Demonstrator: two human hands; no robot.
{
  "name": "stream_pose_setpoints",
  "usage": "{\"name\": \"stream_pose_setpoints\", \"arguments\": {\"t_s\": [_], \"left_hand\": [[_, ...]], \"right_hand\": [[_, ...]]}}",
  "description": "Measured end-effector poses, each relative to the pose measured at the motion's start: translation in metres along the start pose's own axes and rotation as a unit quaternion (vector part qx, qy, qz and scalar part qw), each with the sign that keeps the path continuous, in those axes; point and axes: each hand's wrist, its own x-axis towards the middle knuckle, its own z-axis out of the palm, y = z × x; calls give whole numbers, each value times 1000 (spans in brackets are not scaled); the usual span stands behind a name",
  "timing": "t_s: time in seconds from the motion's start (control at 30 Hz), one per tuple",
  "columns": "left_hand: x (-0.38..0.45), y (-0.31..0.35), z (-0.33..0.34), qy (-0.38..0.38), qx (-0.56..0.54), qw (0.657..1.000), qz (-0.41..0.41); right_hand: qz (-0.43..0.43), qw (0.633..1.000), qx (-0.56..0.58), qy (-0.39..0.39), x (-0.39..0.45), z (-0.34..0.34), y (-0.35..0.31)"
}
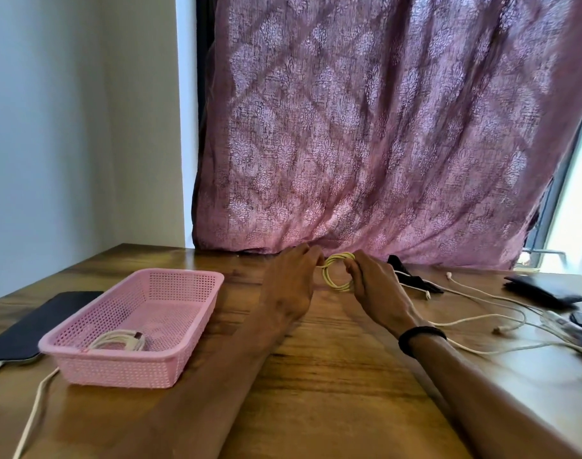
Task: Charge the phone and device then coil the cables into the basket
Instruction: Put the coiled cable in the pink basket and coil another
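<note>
Both my hands pinch the thin yellow coiled cable (337,271), left hand (291,286), right hand (374,289), beyond the pink plastic basket (183,329). It looks light and springy, so I'd hold across its loops.

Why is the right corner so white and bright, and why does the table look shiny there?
Head view: daylight through the uncovered window washes that corner out white; the same light makes a pale glare on the table near the loose cables; the curtain glows pink where light passes through it.
</note>
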Motion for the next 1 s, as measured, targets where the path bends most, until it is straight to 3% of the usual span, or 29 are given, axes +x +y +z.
{"name": "stream_pose_setpoints", "arguments": {"t_s": [0.13, 0.27, 0.4, 0.47, 0.57, 0.63, 0.8, 1.0], "left_hand": [[-1, -9, 9, 29, -111, 993, -9], [-2, -11, 14, 67, -113, 989, -66], [-2, -11, 18, 55, -154, 982, -96], [-2, -9, 20, 34, -286, 940, -186], [0, 0, 17, -25, -546, 765, -342], [3, 4, 15, -47, -596, 711, -369], [7, 10, 12, -90, -642, 651, -394], [1, 10, 23, -62, -635, 651, -411]], "right_hand": [[32, 998, 47, 0, -2, -2, -2], [76, 992, 103, -3, 0, -4, -10], [93, 984, 152, -20, 1, -2, -20], [111, 973, 198, -29, 1, 0, -20], [137, 957, 252, -33, 1, -1, -18], [159, 944, 287, -33, 1, 0, -17], [199, 926, 320, -9, 2, -1, -13], [207, 918, 335, -42, 0, 5, -12]]}}
